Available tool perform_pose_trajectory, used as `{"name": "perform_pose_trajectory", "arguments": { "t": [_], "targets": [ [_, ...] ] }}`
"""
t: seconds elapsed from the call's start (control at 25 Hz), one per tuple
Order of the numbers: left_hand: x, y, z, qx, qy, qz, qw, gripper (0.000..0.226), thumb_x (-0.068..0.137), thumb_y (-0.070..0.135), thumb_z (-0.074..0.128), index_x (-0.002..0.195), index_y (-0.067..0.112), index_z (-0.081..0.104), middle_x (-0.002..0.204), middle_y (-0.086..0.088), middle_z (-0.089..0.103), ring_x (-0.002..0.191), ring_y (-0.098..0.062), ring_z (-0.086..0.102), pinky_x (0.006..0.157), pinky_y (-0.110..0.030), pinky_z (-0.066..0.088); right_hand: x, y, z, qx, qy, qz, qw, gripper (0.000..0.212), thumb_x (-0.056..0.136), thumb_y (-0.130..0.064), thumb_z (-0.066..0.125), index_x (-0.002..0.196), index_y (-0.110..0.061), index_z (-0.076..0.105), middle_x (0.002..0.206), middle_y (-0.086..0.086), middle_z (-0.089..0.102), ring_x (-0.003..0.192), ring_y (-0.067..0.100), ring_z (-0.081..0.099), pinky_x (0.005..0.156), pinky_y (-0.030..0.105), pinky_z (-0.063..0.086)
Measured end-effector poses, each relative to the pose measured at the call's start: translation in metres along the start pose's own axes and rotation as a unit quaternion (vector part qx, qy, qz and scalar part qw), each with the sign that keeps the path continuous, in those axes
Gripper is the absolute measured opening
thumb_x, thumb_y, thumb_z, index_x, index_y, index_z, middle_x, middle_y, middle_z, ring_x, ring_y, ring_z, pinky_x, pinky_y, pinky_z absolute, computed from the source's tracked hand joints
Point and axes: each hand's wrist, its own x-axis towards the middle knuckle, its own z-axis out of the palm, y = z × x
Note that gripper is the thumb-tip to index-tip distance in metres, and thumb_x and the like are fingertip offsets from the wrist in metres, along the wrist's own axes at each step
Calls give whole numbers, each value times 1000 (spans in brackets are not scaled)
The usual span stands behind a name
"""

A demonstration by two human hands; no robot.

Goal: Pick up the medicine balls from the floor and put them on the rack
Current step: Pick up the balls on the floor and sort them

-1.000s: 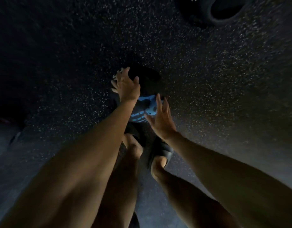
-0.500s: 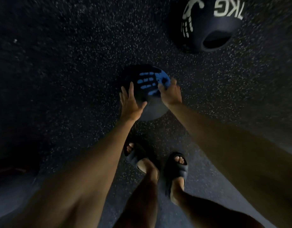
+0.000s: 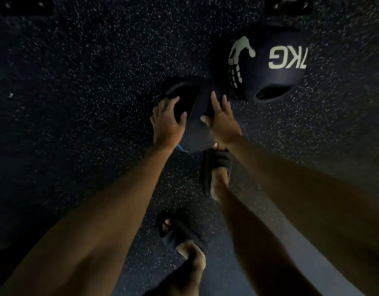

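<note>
small medicine ball (image 3: 195,131) low by the floor (image 3: 88,103), just ahead of the feet; cannot tell whether resting or raised. held between both hands: left hand (image 3: 166,122) on the 9 o'clock side, fingers and thumb curled over the curve, grasping; right hand (image 3: 223,122) on the 3 o'clock side, fingers straight and pressed flat, thumb spread, not clenched.

crowded from 1 to 2 o'clock by the larger medicine ball (image 3: 267,67), outlines overlapping, contact not clear. hemmed at 5 o'clock by the right sandal (image 3: 217,165), toes right at the small ball's lower edge. left sandal (image 3: 180,233) at 6 o'clock, well back. bare floor from 8 round to 12 o'clock. dark blocky shape (image 3: 289,5) far off at 1 o'clock, cut by the frame edge, too dim to name.

small ball: round, dark, matt, with a raised ridge running between the hands and a sliver of blue at 7 o'clock. larger ball: smooth dark shell, pale hand print, pale "kg" lettering upside down, an oval hollow in its near side. floor: dark, grainy rubber flecked with pale specks. sandals: dark, thick, soft-looking straps, open toes.
</note>
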Motion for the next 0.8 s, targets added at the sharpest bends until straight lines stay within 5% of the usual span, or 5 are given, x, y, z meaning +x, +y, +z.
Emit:
{"name": "perform_pose_trajectory", "arguments": {
  "t": [0.2, 0.48, 0.64, 0.8],
  "targets": [
    [24, 32, 25, 27, -70, 10, 997, 81, 93, 57, 57, 159, 33, 16, 167, -17, -1, 152, -42, 3, 119, -62, 16, 59, -39, -39, -16, 54, -46, 997, 56, 109, -25, 36, 161, -19, 17, 168, 16, 1, 155, 36, -3, 127, 45, 8],
    [119, 63, 4, -9, 17, -113, 993, 64, 99, 43, 55, 155, 25, 30, 160, -22, 20, 142, -42, 27, 111, -59, 37, 74, -22, -41, -50, 82, -118, 988, 73, 101, -27, 56, 161, -23, 16, 167, 21, 2, 154, 40, 6, 124, 52, 22],
    [131, 66, 5, 12, 17, -70, 997, 73, 97, 45, 58, 158, 26, 23, 166, -21, 6, 152, -42, 6, 120, -57, 19, 107, -40, -51, -14, 30, -122, 992, 82, 102, -27, 55, 161, -35, -1, 168, 17, -2, 155, 38, 6, 119, 53, 31],
    [151, 60, -5, -28, 28, -89, 995, 72, 99, 36, 57, 159, 31, 18, 166, -20, 1, 153, -42, 0, 121, -60, 20, 140, -68, -56, 3, -4, -133, 991, 80, 104, -30, 49, 157, -43, -10, 168, 15, 0, 152, 38, 19, 95, 55, 55]
  ]
}}
